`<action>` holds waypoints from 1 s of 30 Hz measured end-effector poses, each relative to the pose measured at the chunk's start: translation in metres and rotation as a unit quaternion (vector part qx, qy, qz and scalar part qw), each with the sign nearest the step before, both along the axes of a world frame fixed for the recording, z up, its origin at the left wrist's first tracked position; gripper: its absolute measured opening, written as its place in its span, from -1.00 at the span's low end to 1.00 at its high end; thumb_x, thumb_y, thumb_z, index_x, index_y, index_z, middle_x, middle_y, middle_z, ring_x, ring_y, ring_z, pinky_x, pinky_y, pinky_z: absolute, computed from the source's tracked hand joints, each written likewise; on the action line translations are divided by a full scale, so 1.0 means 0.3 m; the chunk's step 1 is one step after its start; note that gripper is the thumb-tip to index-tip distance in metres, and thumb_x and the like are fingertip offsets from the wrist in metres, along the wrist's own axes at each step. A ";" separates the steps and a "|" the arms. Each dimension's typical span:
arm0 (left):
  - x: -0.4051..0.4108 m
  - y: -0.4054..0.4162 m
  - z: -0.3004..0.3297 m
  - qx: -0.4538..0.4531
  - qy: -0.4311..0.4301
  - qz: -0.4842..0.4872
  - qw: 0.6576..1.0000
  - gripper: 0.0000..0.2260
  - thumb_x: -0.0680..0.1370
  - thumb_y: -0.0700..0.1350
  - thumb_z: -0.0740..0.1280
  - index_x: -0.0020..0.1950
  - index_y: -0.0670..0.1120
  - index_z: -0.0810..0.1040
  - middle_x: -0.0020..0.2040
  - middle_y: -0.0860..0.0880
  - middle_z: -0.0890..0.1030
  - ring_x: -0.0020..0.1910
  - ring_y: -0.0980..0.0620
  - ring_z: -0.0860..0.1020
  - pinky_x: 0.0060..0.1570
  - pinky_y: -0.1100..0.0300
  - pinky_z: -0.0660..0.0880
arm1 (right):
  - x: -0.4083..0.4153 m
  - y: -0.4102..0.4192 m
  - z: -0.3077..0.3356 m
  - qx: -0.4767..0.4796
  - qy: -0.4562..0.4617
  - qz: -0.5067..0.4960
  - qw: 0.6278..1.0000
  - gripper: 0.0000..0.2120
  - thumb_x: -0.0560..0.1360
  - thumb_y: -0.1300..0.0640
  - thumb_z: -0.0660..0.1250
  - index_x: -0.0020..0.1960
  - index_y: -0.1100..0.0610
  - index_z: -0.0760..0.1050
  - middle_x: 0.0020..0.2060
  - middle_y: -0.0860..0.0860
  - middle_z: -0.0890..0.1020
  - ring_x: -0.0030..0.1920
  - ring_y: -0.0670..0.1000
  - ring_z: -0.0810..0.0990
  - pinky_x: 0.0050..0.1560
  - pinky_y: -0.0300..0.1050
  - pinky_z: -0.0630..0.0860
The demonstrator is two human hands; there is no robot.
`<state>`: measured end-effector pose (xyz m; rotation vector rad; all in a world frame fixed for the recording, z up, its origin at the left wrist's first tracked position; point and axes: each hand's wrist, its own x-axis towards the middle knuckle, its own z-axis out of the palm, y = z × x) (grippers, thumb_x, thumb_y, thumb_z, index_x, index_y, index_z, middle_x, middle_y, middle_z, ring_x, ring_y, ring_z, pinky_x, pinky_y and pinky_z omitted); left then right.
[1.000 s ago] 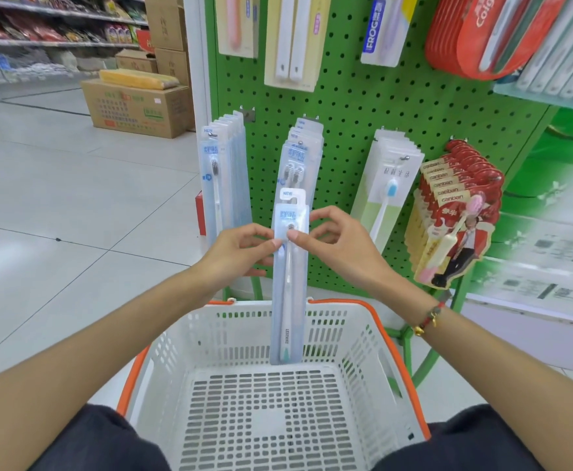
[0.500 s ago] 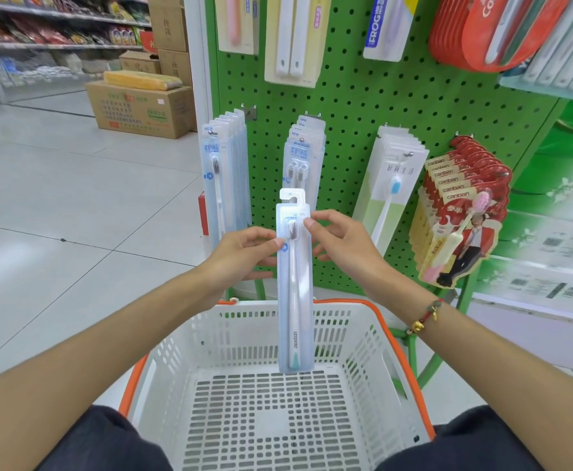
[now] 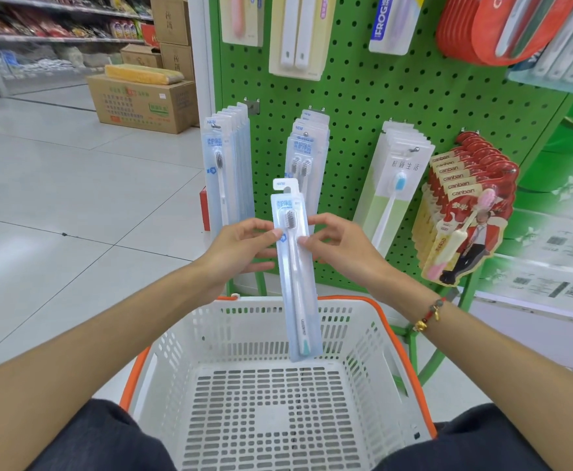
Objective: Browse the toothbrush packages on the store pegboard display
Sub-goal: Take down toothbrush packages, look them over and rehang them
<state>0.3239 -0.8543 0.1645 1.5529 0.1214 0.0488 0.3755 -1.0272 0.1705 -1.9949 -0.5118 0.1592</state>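
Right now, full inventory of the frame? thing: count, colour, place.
held toothbrush package: 1, pale blue, upright over the basket, pinched at both edges
single-brush packs: 1 row, pale blue, lower left peg
twin-brush packs: 1 row, pale blue, peg behind the held pack
blue-head brush packs: 1 row, white and light green, peg to the right
canban packs: 1 row, red and yellow, far right peg
pegboard: 1, green, ahead
basket: 1, white, orange rim, on the lap, no goods visible
cardboard boxes: several, brown, floor at left
bracelet: 1, red and gold, right wrist
left hand: pinches left edge
right hand: pinches right edge
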 end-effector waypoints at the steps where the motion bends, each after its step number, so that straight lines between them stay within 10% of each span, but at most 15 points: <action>1: 0.002 0.002 0.001 -0.013 -0.002 0.011 1.000 -0.93 0.57 -0.11 0.34 0.01 -0.07 0.55 -0.07 0.01 0.68 -0.19 0.14 0.67 -0.16 0.30 0.60 | 0.000 0.002 -0.004 -0.011 -0.001 0.011 1.000 -0.75 0.52 0.11 0.40 0.17 -0.05 0.48 -0.06 0.09 0.67 -0.14 -0.05 0.62 0.05 -0.14 0.52; 13: 0.017 0.048 0.019 -0.119 -0.035 0.155 0.980 -0.94 0.58 -0.15 0.33 0.04 -0.05 0.53 0.03 -0.04 0.64 -0.09 0.08 0.66 -0.02 0.19 0.61 | -0.002 -0.016 0.001 -0.114 0.009 0.129 0.985 -0.24 0.39 0.38 0.48 0.45 -0.09 0.30 -0.03 0.04 0.50 -0.17 -0.05 0.54 -0.07 -0.27 0.53; 18: 0.010 0.063 0.034 -0.141 -0.044 0.179 0.973 -0.98 0.59 -0.16 0.32 -0.01 -0.05 0.51 -0.02 -0.02 0.63 -0.17 0.14 0.65 -0.14 0.28 0.62 | -0.009 -0.024 0.002 -0.143 0.012 0.141 0.980 -0.20 0.38 0.45 0.46 0.42 -0.14 0.30 -0.06 0.01 0.48 -0.21 -0.07 0.55 0.01 0.09 0.60; 25: 0.008 0.050 0.032 -0.134 -0.032 0.165 0.977 -0.94 0.58 -0.15 0.33 0.04 -0.07 0.53 0.02 -0.04 0.64 -0.12 0.11 0.65 -0.11 0.24 0.63 | -0.008 -0.021 0.000 -0.099 0.003 0.103 0.990 -0.68 0.49 0.12 0.45 0.22 0.00 0.50 -0.16 0.01 0.63 -0.19 0.00 0.62 0.08 0.00 0.55; 30: 0.001 0.031 0.033 -0.033 0.011 0.176 0.984 -0.72 0.65 -0.08 0.21 0.33 -0.11 0.48 0.18 -0.03 0.60 0.03 0.05 0.61 -0.11 0.24 0.56 | -0.025 0.011 -0.001 -0.138 -0.165 -0.004 0.977 -0.85 0.49 0.08 0.44 0.03 -0.03 0.53 -0.29 -0.18 0.60 -0.28 -0.11 0.59 -0.05 -0.02 0.59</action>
